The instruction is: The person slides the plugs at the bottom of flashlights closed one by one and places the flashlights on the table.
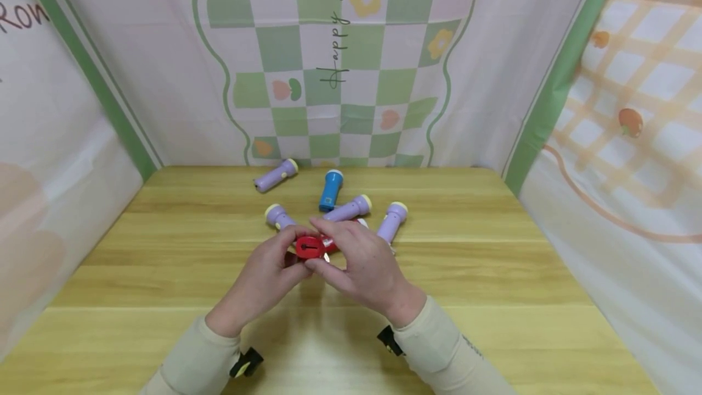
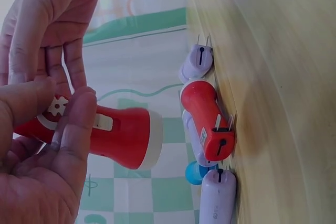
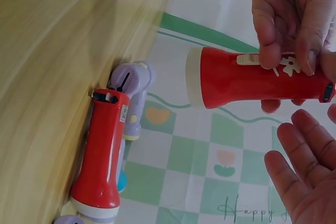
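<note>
My left hand [image 1: 271, 276] pinches a red flashlight [image 2: 123, 135] between thumb and fingers. It has a cream switch and flower mark, and its cream lens end points down at the table. In the head view its slotted tail faces up. My right hand [image 3: 310, 182] is close beside that tail with its fingers stretched out, not curled round it; whether a fingertip touches is hard to tell. Below lies a second red flashlight [image 3: 100, 150], with two metal prongs standing out of its tail in the left wrist view.
Purple flashlights lie around: one at the back left [image 1: 274, 176], one at the right [image 1: 392, 222], one behind the hands [image 1: 348, 208] and one by the left hand [image 1: 278, 216]. A blue flashlight [image 1: 331, 190] stands among them. Printed curtains [image 1: 340, 114] close off the wooden table's back and sides.
</note>
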Tool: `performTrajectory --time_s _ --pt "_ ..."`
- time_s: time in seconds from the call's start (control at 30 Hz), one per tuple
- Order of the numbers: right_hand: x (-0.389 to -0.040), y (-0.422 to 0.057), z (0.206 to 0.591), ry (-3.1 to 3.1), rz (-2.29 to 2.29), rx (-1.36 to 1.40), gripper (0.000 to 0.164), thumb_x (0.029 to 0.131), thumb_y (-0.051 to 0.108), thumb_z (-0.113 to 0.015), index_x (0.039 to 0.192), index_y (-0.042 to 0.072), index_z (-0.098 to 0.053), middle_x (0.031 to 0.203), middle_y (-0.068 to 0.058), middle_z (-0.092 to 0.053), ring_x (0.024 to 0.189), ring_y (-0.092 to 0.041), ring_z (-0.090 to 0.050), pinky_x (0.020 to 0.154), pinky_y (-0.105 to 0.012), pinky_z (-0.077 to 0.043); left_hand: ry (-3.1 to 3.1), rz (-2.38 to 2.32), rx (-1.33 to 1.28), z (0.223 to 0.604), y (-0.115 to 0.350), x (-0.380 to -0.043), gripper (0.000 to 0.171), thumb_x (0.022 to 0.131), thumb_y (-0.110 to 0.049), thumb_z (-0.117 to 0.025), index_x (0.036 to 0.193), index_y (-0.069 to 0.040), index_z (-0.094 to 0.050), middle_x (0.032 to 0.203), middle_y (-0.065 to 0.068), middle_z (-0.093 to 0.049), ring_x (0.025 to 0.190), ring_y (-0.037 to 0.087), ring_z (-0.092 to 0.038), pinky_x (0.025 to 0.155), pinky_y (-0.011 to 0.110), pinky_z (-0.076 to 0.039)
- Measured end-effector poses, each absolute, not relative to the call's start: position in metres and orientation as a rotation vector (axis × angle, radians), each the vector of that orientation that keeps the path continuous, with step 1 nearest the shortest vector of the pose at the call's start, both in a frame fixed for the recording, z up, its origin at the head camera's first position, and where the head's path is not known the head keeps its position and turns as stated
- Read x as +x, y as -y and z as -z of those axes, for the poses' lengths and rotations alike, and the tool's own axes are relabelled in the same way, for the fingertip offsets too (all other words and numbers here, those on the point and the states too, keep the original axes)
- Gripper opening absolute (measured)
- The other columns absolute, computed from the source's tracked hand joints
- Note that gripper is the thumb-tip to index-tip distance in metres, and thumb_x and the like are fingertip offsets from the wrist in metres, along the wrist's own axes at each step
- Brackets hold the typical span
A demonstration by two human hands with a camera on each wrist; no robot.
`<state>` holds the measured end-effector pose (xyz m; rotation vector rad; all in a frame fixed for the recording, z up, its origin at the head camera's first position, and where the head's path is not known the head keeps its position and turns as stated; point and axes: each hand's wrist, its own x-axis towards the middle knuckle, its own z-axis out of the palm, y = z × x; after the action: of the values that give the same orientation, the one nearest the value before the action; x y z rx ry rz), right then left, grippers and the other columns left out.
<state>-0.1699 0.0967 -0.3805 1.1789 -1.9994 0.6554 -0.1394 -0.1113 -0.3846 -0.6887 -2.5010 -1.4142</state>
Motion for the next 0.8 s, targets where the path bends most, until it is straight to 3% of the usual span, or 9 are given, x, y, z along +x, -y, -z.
performTrajectory --time_s 0.37,0.63,0.8 --pt "-0.173 -0.099 0.384 2.048 -0.719 1.172 0.064 0.103 0.054 -0.057 0.143 0.003 -0.058 0.135 -0.009 -0.068 0.117 -0.024 -0.065 0.100 -0.038 -0.055 2.508 1.459 -0.661 0.388 0.117 -0.143 0.043 0.092 -0.012 -0.081 0.131 -0.009 -0.063 0.120 0.005 -0.069 0.096 0.016 -0.068 0.082 0.026 -0.061" --pt "-0.174 -0.102 0.385 2.083 -0.745 1.164 0.062 0.101 0.049 -0.066 0.143 0.004 -0.059 0.136 -0.008 -0.067 0.127 -0.026 -0.061 0.110 -0.042 -0.049 2.548 1.428 -0.634 0.388 0.125 -0.145 0.052 0.090 -0.029 -0.084 0.135 -0.015 -0.063 0.127 0.004 -0.066 0.100 0.019 -0.066 0.082 0.027 -0.062" --pt "-0.174 -0.104 0.384 2.095 -0.745 1.145 0.061 0.100 0.048 -0.067 0.142 0.005 -0.059 0.138 -0.009 -0.066 0.130 -0.028 -0.059 0.112 -0.044 -0.048 2.554 1.399 -0.583 0.389 0.133 -0.146 0.038 0.096 -0.032 -0.078 0.129 -0.020 -0.066 0.128 -0.001 -0.065 0.104 0.018 -0.062 0.084 0.027 -0.059"
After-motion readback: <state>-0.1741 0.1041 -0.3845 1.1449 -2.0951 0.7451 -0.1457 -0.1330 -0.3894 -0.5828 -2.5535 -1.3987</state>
